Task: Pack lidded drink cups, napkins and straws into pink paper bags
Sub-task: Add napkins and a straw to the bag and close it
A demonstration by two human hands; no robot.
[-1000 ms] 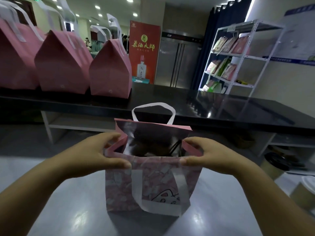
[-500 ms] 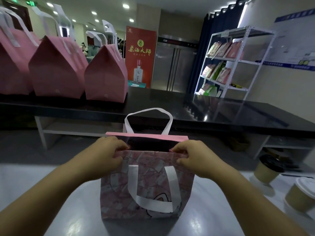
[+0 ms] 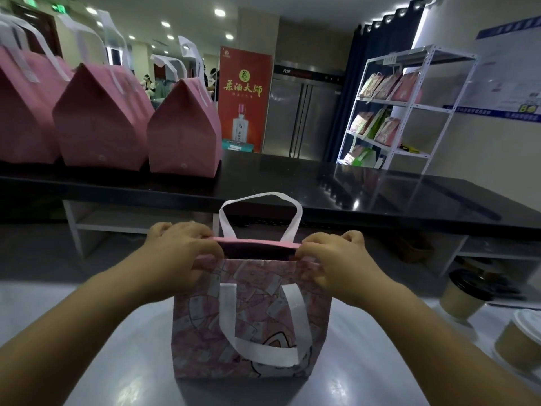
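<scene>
pink bag (image 3: 251, 323) upright on grey table (image 3: 117, 361) | left hand (image 3: 178, 256), right hand (image 3: 333, 259) fingers curled pinching its top edges | mouth nearly closed, contents unclear | two lidded cups (image 3: 462, 294) right

A dark-lid cup (image 3: 464, 297) and white-lid cup (image 3: 519, 344) block the near right; the table (image 3: 96, 361) left of the bag (image 3: 251, 320) gives room.

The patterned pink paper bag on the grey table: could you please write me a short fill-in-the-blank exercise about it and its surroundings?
The left hand and the right hand pinch the ____ edge of the patterned pink paper bag.
Its near white handle hangs down its front; its far white handle stands ____.
The tan paper cup closest to the bag has a ____ lid.
Missing words: top; up; black.
</scene>
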